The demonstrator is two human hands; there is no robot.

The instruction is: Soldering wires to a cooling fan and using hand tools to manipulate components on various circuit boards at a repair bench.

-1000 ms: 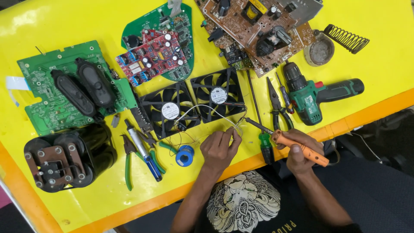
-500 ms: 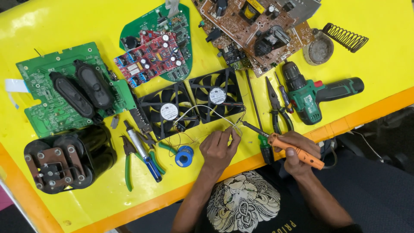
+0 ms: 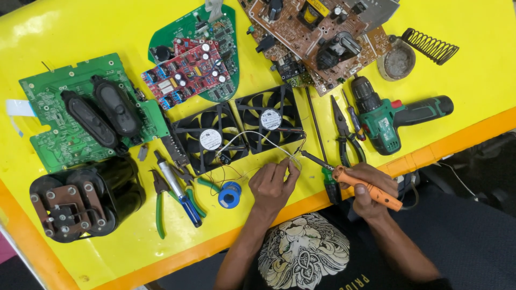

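Orange-handled, with a thin metal shaft, the soldering iron (image 3: pixel 359 182) lies aslant across the near edge of the yellow table (image 3: pixel 70 32), its tip pointing toward ten o'clock at a thin pale wire (image 3: pixel 258 135) that arcs over the two black square cooling fans (image 3: pixel 239 131). The right hand (image 3: pixel 371 188) is wrapped fully around the orange handle, fingers curled tight on it. At nine o'clock from the iron's tip, the left hand (image 3: pixel 273 185) has its fingertips (image 3: pixel 293 164) pinched narrowly together at the wire's end; whether they actually grip the wire or only steady it is hard to tell at this size. At nine o'clock from the left hand sits a small blue spool of solder (image 3: pixel 230 195), close beside it. At two o'clock from the right hand lies a green cordless drill (image 3: pixel 395 119), near black-handled pliers (image 3: pixel 344 137).
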